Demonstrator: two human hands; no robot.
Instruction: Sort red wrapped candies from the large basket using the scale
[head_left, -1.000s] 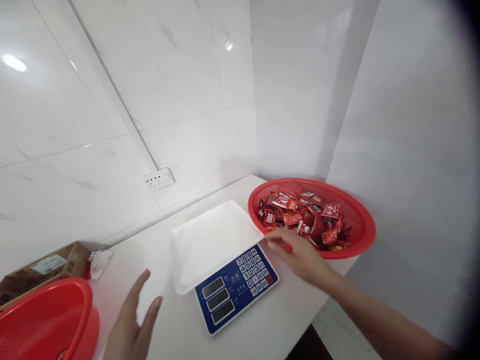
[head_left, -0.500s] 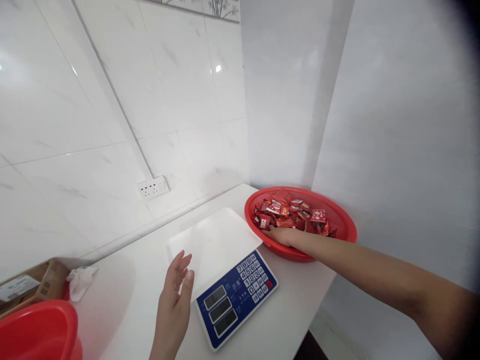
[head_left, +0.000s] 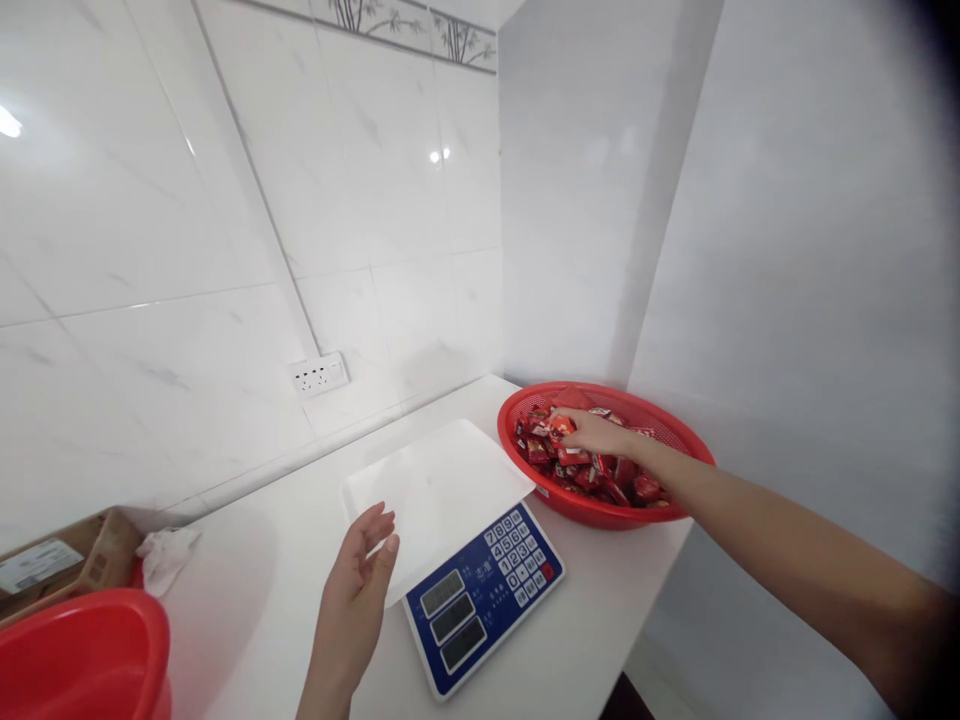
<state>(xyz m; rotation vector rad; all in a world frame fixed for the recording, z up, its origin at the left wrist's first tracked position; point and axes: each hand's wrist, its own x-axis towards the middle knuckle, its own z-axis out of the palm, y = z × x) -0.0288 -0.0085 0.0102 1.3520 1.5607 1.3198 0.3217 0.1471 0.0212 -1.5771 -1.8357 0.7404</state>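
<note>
A blue electronic scale (head_left: 487, 600) with a white weighing tray (head_left: 439, 495) stands on the white counter (head_left: 255, 590). To its right sits a red basket (head_left: 675, 435) piled with red wrapped candies (head_left: 600, 470). My right hand (head_left: 592, 432) reaches into the basket with its fingers closed on a red candy (head_left: 561, 424). My left hand (head_left: 358, 590) hovers open, edge-on, beside the tray's near left corner and holds nothing.
A second red basket (head_left: 82, 655) sits at the lower left, with a cardboard box (head_left: 64, 560) and a crumpled white tissue (head_left: 166, 555) behind it. A wall socket (head_left: 320, 374) is on the tiled wall. The counter's edge drops off at the lower right.
My right hand went from the basket's near rim into the candies and has lifted with a candy pinched. My left hand moved right, up to the scale tray.
</note>
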